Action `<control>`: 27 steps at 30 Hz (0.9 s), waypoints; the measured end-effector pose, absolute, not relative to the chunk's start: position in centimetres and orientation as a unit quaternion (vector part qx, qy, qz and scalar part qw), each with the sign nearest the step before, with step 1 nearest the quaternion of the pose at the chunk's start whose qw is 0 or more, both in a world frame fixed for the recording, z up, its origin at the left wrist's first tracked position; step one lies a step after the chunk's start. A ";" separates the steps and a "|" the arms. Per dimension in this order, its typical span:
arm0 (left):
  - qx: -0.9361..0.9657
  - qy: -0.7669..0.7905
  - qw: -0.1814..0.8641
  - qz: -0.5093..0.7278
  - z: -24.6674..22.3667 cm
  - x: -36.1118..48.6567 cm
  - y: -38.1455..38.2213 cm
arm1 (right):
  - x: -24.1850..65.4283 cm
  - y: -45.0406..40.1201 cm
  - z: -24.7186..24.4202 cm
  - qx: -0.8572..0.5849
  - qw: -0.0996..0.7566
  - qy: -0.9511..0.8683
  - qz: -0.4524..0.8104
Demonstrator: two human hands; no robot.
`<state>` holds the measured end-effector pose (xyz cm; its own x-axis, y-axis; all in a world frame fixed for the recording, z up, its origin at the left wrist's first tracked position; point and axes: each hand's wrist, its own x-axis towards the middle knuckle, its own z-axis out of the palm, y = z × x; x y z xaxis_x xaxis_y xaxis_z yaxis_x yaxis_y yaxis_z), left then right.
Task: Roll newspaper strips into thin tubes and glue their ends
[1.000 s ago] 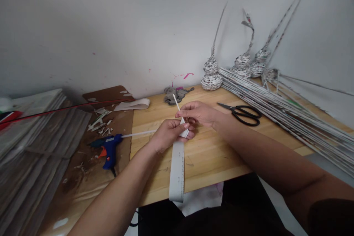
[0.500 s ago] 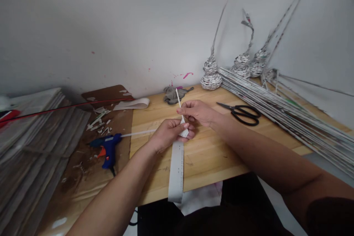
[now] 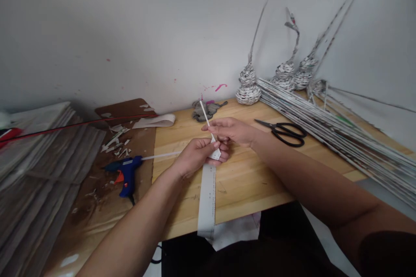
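A long strip of printed paper [image 3: 206, 199] runs from my hands over the table's front edge. Its upper end is rolled into a thin white tube [image 3: 204, 111] that slants up and to the left. My left hand [image 3: 199, 152] pinches the folded part of the strip between thumb and fingers. Just above it, my right hand [image 3: 232, 131] grips the tube with thumb and forefinger. Some of the right fingers are hidden behind the paper and the left hand.
Black-handled scissors [image 3: 287, 133] lie to the right, before a bundle of newspaper tubes [image 3: 325, 130]. Woven paper gourd shapes [image 3: 248, 86] stand by the wall. A blue glue gun [image 3: 128, 175], paper scraps, a grey rag [image 3: 204, 111] and stacked newspapers [image 3: 42, 181] are also there.
The tube's tip has swung to the left and slightly up. My right fingers have shifted a little left along with it; the left hand has barely moved.
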<state>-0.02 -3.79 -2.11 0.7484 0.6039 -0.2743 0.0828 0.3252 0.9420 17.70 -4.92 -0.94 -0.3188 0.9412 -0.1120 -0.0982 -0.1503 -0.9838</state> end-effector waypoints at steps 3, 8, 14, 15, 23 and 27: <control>0.553 0.309 0.755 0.172 -2.3 0.0 -3.7 | 18.0 -4.8 -1.2 -0.384 0.382 -0.513 0.666; 0.557 0.304 0.755 0.165 -2.6 0.1 -3.9 | 17.6 -4.6 -1.6 -0.434 0.466 -0.447 0.628; 0.556 0.316 0.750 0.170 -2.3 0.1 -3.9 | 17.9 -4.6 -1.3 -0.404 0.414 -0.485 0.655; 0.557 0.314 0.750 0.168 -2.2 0.1 -3.9 | 17.9 -4.5 -1.3 -0.407 0.414 -0.486 0.653; 0.561 0.310 0.751 0.158 -2.6 0.1 -3.9 | 17.7 -4.7 -1.4 -0.402 0.417 -0.487 0.653; 0.564 0.311 0.749 0.158 -2.4 0.1 -4.1 | 17.7 -4.6 -1.4 -0.423 0.434 -0.482 0.633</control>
<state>0.14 -4.07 -2.37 0.7567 0.5871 -0.2876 0.1145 0.3141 0.9425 17.73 -4.63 -1.44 -0.2653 0.9571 -0.1169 -0.1410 -0.1584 -0.9772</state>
